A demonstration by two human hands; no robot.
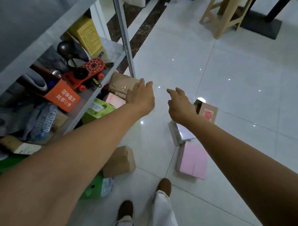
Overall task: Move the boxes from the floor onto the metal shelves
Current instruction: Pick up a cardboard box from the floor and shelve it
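Observation:
Both my arms stretch forward over the white tiled floor. My left hand (141, 96) is open, its fingers over the near edge of a taped brown box (122, 82) lying by the shelf post. My right hand (179, 105) is open and holds nothing. Just past it stands a small brown box with a pink label (208, 110). Under my right forearm lie a white box (181, 133) and a flat pink box (193, 160). Another brown cardboard box (119, 162) rests near my feet. The grey metal shelves (93, 92) stand at the left.
The shelves hold an orange box (63, 97), a red spider-web toy (91, 71), a yellow box (87, 35) and clutter. Green boxes (97, 109) and a pink box (114, 99) sit low by the shelf. A beige stool (226, 13) and a black stand base (260, 26) are far right.

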